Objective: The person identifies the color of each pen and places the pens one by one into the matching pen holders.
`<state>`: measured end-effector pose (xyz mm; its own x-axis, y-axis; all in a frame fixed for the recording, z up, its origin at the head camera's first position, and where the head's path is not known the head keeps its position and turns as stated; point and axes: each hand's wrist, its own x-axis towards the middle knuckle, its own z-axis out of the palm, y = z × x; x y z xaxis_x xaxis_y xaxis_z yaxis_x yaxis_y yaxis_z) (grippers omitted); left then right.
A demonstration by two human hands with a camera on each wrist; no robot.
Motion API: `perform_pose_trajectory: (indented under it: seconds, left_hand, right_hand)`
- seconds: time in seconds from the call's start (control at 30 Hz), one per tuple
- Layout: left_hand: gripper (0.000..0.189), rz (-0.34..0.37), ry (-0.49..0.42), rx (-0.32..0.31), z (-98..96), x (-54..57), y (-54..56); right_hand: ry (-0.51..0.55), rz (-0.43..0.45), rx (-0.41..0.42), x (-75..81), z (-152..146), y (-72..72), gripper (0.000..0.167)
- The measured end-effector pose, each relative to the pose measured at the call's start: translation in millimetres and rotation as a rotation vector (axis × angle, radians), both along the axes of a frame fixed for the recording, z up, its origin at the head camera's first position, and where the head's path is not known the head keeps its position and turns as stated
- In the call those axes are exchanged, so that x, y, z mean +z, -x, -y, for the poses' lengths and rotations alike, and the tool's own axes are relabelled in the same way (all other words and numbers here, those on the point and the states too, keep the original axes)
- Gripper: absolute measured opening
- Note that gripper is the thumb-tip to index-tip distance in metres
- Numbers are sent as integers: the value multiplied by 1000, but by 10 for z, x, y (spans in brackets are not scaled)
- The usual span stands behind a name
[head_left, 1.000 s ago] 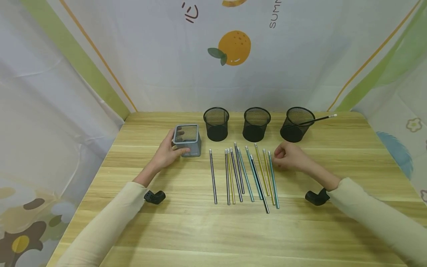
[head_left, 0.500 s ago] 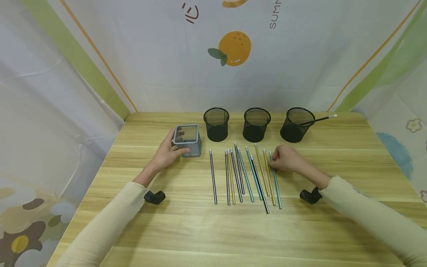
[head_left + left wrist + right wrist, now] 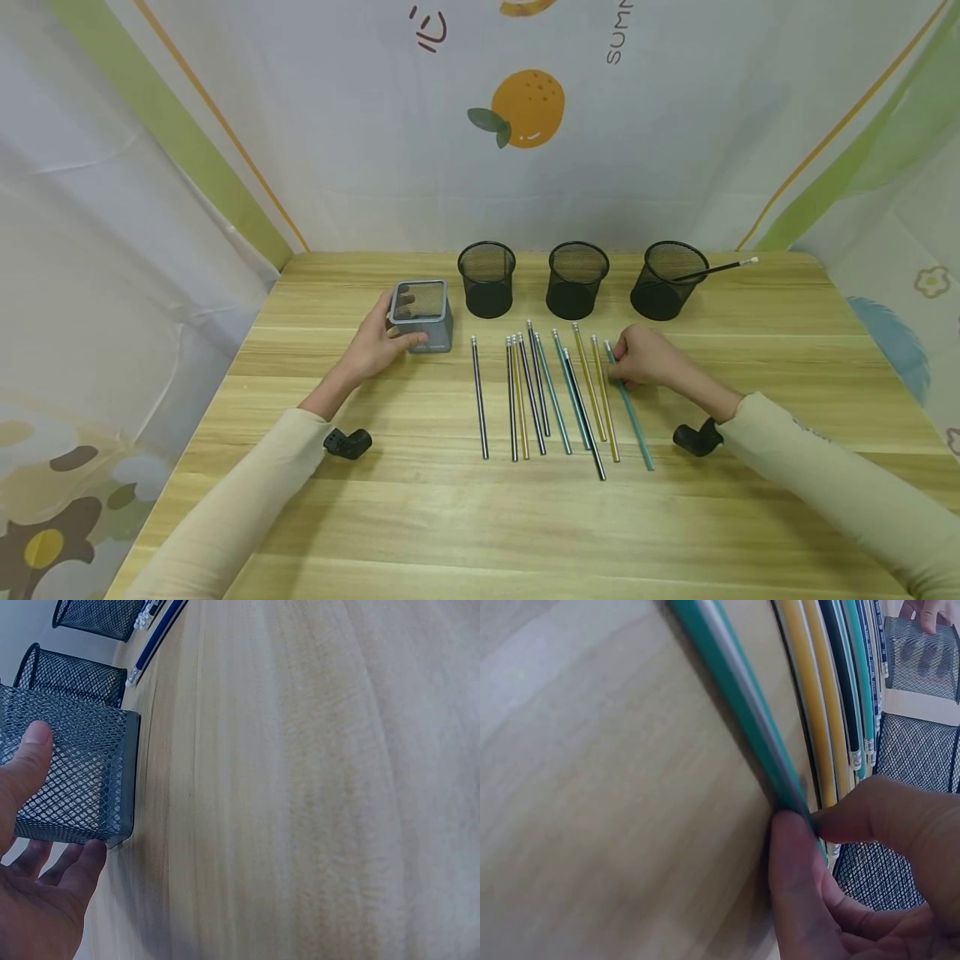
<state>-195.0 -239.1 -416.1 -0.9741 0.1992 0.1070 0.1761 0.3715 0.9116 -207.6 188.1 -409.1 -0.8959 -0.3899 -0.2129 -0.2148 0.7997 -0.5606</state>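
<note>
My left hand [image 3: 373, 343] grips a square grey mesh pen holder [image 3: 431, 335] on the table's left side, thumb on the near face and fingers on its far left side; the left wrist view shows thumb and fingers around the mesh [image 3: 71, 772]. Near its eraser end, my right hand [image 3: 647, 358] pinches a teal pencil [image 3: 636, 429] between thumb and finger. That pencil [image 3: 742, 705] slants apart from the others in the right wrist view. To its left lie several striped pencils, among them a yellow one [image 3: 609, 417], a black one [image 3: 588, 425] and a dark blue one [image 3: 480, 408].
Behind the pencils stand three round black mesh holders: a left one [image 3: 487, 292], a middle one [image 3: 573, 296] and a right one [image 3: 660, 298]. A black pencil [image 3: 723, 267] leans in the right one. A printed curtain [image 3: 375, 167] hangs behind the wooden table [image 3: 450, 533].
My right hand has moved left onto the teal pencil and now pinches it. The pencil's near end has swung to the right. My left hand and the grey holder have stayed in place.
</note>
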Motion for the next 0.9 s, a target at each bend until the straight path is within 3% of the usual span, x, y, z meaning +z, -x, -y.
perform_pose_trajectory:
  seconds: [0.2, 0.37, 0.6, 0.77, 0.9]
  left_hand:
    - [88, -10, -8, -10, -7, 18, -20]
    - [88, -4, -10, -13, -6, 14, -10]
    - [86, 0, -5, -6, -9, 17, -8]
    - [82, 9, -10, -12, -82, 182, -95]
    - [81, 16, 5, -14, -121, 301, -158]
  right_hand:
    - [29, 17, -3, 2, -22, -4, 14]
    - [127, 67, -33, 42, -91, -29, 15]
    - [206, 36, -37, 131, -216, -66, 15]
    - [305, 122, -69, 199, -321, -76, 19]
    - [353, 136, -68, 256, -405, -92, 23]
